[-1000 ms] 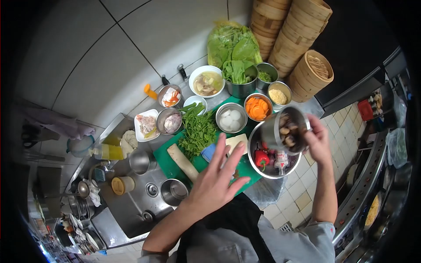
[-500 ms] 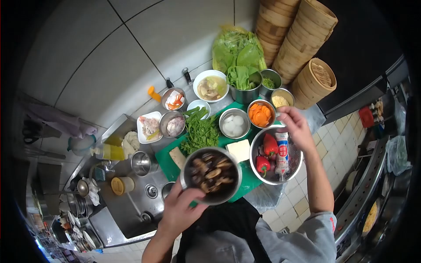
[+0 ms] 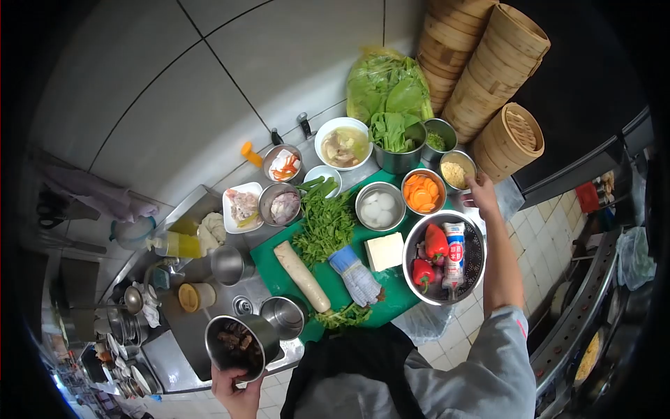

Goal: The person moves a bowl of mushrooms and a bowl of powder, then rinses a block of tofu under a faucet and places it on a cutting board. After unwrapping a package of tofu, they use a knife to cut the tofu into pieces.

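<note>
My left hand (image 3: 237, 391) grips a steel pot (image 3: 259, 342) of dark, sliced mushrooms (image 3: 239, 343), tilted over the sink's front edge. At the far right, my right hand (image 3: 483, 194) has its fingers at the rim of a small metal cup (image 3: 458, 183) with chopped yellowish garlic (image 3: 453, 174). Beside that cup stands a bowl of sliced carrots (image 3: 422, 193). Just below my right hand sits a perforated steel bowl (image 3: 481, 269) with red peppers (image 3: 436, 241) and a printed white tube package (image 3: 454, 255).
On the green cutting board (image 3: 276, 276) lie a long white radish (image 3: 301, 276), leafy greens (image 3: 324, 227), a glove (image 3: 356, 276) and a white block (image 3: 384, 251). Bamboo steamers (image 3: 495, 66) rise at the back right. The sink (image 3: 202, 328) is left; an empty pot (image 3: 284, 318) stands near the board.
The mushroom pot has moved left and down in my left hand, uncovering the radish and glove. My right hand has come from above the carrots to the garlic cup. The view has shifted slightly.
</note>
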`<move>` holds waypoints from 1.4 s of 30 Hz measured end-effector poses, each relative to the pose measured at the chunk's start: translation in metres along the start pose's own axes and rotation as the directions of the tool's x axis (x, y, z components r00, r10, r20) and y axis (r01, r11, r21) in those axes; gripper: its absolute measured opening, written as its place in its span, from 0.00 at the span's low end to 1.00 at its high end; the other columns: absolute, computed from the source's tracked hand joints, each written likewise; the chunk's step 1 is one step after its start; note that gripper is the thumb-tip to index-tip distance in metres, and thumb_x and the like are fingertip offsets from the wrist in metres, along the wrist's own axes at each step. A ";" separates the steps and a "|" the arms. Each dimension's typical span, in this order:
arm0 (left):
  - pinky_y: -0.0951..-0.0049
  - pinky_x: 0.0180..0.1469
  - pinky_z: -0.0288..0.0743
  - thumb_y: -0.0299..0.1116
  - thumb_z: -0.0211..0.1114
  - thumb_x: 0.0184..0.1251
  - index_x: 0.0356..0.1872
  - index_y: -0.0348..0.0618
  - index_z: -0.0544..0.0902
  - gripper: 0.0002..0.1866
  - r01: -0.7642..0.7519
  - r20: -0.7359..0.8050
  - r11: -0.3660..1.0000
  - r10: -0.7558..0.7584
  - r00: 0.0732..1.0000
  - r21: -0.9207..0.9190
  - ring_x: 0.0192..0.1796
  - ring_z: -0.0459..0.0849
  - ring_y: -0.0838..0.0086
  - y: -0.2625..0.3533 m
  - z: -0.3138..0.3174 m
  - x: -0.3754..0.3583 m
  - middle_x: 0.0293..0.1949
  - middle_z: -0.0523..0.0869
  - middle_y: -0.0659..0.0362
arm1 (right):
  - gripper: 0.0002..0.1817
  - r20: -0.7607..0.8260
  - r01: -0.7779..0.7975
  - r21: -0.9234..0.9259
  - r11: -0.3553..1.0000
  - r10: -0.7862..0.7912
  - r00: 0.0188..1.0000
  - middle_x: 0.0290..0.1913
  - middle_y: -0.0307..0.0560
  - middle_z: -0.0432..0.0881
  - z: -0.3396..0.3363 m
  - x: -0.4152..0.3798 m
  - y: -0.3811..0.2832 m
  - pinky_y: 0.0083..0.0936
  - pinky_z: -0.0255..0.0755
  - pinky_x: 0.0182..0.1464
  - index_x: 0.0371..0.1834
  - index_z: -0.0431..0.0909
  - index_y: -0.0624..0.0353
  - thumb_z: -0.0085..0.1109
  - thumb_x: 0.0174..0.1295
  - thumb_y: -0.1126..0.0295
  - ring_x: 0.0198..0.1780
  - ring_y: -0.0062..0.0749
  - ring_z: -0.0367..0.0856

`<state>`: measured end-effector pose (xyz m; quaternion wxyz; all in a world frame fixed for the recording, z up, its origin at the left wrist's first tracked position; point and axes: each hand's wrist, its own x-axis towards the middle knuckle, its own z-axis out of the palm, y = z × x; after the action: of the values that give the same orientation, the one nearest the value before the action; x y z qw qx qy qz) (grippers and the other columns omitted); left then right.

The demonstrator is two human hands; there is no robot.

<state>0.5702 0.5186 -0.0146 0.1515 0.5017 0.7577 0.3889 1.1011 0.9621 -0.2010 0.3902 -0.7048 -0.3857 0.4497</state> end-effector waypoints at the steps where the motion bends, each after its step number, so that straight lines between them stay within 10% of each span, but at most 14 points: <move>1: 0.73 0.44 0.88 0.17 0.86 0.44 0.38 0.40 0.80 0.23 -0.004 0.004 1.000 0.004 1.000 0.000 0.52 0.91 0.64 0.000 -0.002 -0.002 0.56 0.83 0.50 | 0.27 -0.001 0.023 -0.003 1.000 -0.023 1.000 0.49 0.57 0.85 0.002 0.014 0.013 0.27 0.81 0.23 0.71 0.68 0.71 0.59 0.78 0.62 0.26 0.32 0.87; 3: 0.69 0.44 0.85 0.22 0.87 0.46 0.35 0.44 0.83 0.19 0.072 -0.039 0.997 -0.072 0.997 -0.005 0.55 0.89 0.59 -0.001 -0.004 -0.008 0.57 0.86 0.48 | 0.20 -0.050 0.023 0.010 1.000 -0.022 0.999 0.37 0.51 0.86 0.001 0.028 0.022 0.25 0.80 0.23 0.68 0.71 0.68 0.55 0.76 0.75 0.22 0.28 0.84; 13: 0.70 0.50 0.87 0.14 0.83 0.46 0.39 0.40 0.79 0.22 0.023 -0.017 1.000 -0.023 1.000 -0.003 0.57 0.88 0.61 -0.009 -0.021 -0.018 0.58 0.82 0.50 | 0.20 -0.228 0.152 -0.105 0.983 -0.173 0.958 0.41 0.52 0.85 -0.029 0.003 0.031 0.24 0.72 0.17 0.65 0.74 0.68 0.52 0.70 0.79 0.19 0.25 0.79; 16: 0.70 0.49 0.90 0.18 0.69 0.75 0.53 0.28 0.86 0.10 -0.039 0.037 0.985 0.034 0.999 0.170 0.54 0.90 0.59 0.004 -0.021 -0.017 0.62 0.85 0.43 | 0.21 -0.267 0.208 -0.027 0.978 -0.208 0.941 0.43 0.51 0.85 -0.053 -0.013 0.026 0.23 0.69 0.16 0.65 0.74 0.68 0.52 0.70 0.79 0.18 0.24 0.77; 18: 0.69 0.51 0.86 0.15 0.84 0.46 0.39 0.40 0.80 0.22 -0.065 -0.068 0.995 0.070 0.995 0.074 0.57 0.88 0.61 -0.025 -0.016 -0.019 0.59 0.82 0.51 | 0.20 -0.265 0.313 0.085 0.946 -0.282 0.922 0.42 0.49 0.85 -0.066 -0.024 0.022 0.22 0.69 0.18 0.65 0.75 0.67 0.53 0.71 0.76 0.19 0.22 0.75; 22: 0.68 0.47 0.84 0.18 0.85 0.42 0.33 0.42 0.84 0.19 0.013 -0.132 0.949 0.030 0.991 0.314 0.48 0.89 0.66 -0.004 -0.019 -0.028 0.40 0.89 0.56 | 0.27 -0.219 0.367 -0.132 0.921 -0.388 0.895 0.44 0.37 0.86 -0.090 -0.066 -0.007 0.16 0.65 0.27 0.70 0.78 0.55 0.64 0.68 0.60 0.28 0.14 0.74; 25: 0.66 0.51 0.83 0.21 0.86 0.42 0.35 0.44 0.86 0.18 -0.049 -0.144 0.971 0.085 0.986 0.236 0.49 0.90 0.56 0.012 -0.028 -0.023 0.40 0.91 0.51 | 0.27 -0.186 0.473 0.235 0.849 -0.438 0.880 0.55 0.37 0.87 -0.075 -0.081 -0.003 0.12 0.64 0.29 0.76 0.74 0.53 0.61 0.76 0.63 0.34 0.10 0.77; 26: 0.62 0.50 0.84 0.21 0.85 0.43 0.37 0.43 0.86 0.19 -0.052 -0.162 0.972 0.090 0.983 0.228 0.50 0.90 0.53 0.017 -0.033 -0.023 0.49 0.88 0.50 | 0.28 -0.038 0.400 0.270 0.876 -0.406 0.913 0.62 0.46 0.85 -0.096 -0.059 0.012 0.25 0.81 0.50 0.79 0.70 0.55 0.59 0.77 0.68 0.53 0.28 0.87; 30: 0.63 0.55 0.84 0.24 0.87 0.48 0.38 0.42 0.85 0.19 -0.022 -0.214 0.991 0.050 0.976 0.130 0.57 0.89 0.54 0.018 -0.054 -0.038 0.56 0.88 0.46 | 0.30 0.021 0.396 0.342 0.852 -0.428 0.903 0.80 0.47 0.70 -0.047 -0.100 -0.023 0.35 0.65 0.77 0.83 0.65 0.58 0.54 0.78 0.70 0.78 0.38 0.69; 32: 0.64 0.46 0.86 0.30 0.87 0.53 0.41 0.42 0.85 0.19 -0.012 -0.245 0.997 0.030 0.969 0.076 0.51 0.91 0.56 0.015 -0.067 -0.048 0.57 0.86 0.48 | 0.30 0.157 0.364 0.198 0.910 -0.396 0.905 0.79 0.45 0.71 -0.025 -0.120 -0.048 0.31 0.68 0.73 0.82 0.67 0.59 0.54 0.76 0.70 0.75 0.32 0.72; 34: 0.66 0.38 0.89 0.35 0.87 0.56 0.43 0.43 0.83 0.21 -0.074 -0.263 0.988 0.107 0.959 0.134 0.49 0.92 0.60 0.015 -0.083 -0.054 0.59 0.85 0.50 | 0.31 0.313 0.443 0.490 0.751 -0.626 0.715 0.78 0.51 0.71 0.005 -0.116 -0.041 0.35 0.73 0.72 0.82 0.65 0.59 0.52 0.75 0.71 0.73 0.40 0.76; 36: 0.65 0.39 0.89 0.35 0.86 0.58 0.44 0.43 0.81 0.21 -0.007 -0.242 0.998 0.021 0.970 0.059 0.50 0.92 0.58 0.010 -0.093 -0.065 0.61 0.83 0.50 | 0.35 0.227 0.589 0.312 0.746 -0.660 0.716 0.69 0.63 0.81 0.040 -0.220 -0.091 0.44 0.78 0.64 0.74 0.74 0.68 0.70 0.68 0.61 0.64 0.48 0.82; 42: 0.63 0.45 0.88 0.34 0.84 0.61 0.44 0.45 0.81 0.18 0.026 -0.303 0.999 -0.032 0.952 -0.027 0.56 0.90 0.51 -0.024 -0.150 -0.109 0.69 0.80 0.46 | 0.27 0.296 0.596 0.313 0.740 -0.672 0.679 0.65 0.61 0.83 0.099 -0.315 -0.110 0.41 0.79 0.58 0.70 0.77 0.69 0.63 0.68 0.70 0.59 0.46 0.83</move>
<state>0.5110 0.3531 0.0480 0.0446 0.4230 0.7749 0.4676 0.8934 0.7438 -0.0267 0.5027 -0.3812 -0.6312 0.4511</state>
